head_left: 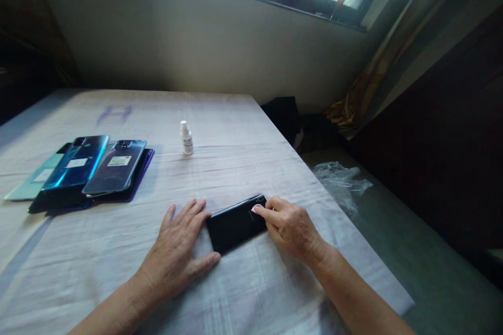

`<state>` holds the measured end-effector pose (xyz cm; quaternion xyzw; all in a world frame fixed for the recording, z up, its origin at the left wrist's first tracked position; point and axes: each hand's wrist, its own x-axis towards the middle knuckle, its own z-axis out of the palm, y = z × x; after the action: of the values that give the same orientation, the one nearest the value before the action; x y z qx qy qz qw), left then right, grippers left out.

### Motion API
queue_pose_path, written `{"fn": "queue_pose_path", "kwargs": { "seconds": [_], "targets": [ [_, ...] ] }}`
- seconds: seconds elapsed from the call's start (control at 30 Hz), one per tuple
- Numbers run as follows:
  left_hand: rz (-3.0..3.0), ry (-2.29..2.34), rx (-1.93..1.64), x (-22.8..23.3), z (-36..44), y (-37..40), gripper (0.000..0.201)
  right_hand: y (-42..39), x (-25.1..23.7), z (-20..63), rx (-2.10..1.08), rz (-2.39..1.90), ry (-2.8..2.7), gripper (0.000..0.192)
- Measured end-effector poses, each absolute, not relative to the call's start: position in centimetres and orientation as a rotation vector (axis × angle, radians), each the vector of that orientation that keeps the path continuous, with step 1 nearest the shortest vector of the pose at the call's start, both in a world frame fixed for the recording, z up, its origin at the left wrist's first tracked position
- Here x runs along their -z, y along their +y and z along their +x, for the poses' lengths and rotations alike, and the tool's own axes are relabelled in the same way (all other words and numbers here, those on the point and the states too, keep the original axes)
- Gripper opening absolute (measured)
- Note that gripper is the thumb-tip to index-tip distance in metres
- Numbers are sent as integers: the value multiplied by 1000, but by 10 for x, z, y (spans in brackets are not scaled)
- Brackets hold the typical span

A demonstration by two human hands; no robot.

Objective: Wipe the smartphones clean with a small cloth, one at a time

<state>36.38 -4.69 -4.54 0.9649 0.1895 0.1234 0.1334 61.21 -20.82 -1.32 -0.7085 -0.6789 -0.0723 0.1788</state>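
A black smartphone [236, 225] lies on the table with its back up and its camera at the far right corner. My left hand [181, 246] rests flat with fingers spread, thumb and index finger touching the phone's left end. Pinched in my right hand [288, 222] is a small white pad [257, 209], pressed on the phone's back near the camera. The pad's exact kind is hard to make out, as fingers cover most of it. Beyond the phone, a small white dropper bottle [187, 138] stands upright with its cap on.
At the left, several phones or back covers lie in overlapping piles, among them a blue one [76, 167] and a dark grey one [118, 170] with labels. The cloth-covered table's [220, 115] edge slopes down the right. Below it, a clear plastic bag [341, 183] lies on the floor.
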Motion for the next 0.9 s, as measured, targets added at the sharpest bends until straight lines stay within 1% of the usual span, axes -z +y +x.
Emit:
{"fn": "queue_pose_path", "kwargs": {
  "seconds": [0.27,0.63,0.9],
  "targets": [
    [2802,550,-375,48,364,-47,64,-219,13,606,175,-1968,-1960,34],
    [2813,544,-361,46,364,-47,65,-185,9,600,165,-2035,-1992,34],
    [2830,509,-395,48,364,-47,66,-214,6,590,135,-1913,-2044,32]
  ]
}}
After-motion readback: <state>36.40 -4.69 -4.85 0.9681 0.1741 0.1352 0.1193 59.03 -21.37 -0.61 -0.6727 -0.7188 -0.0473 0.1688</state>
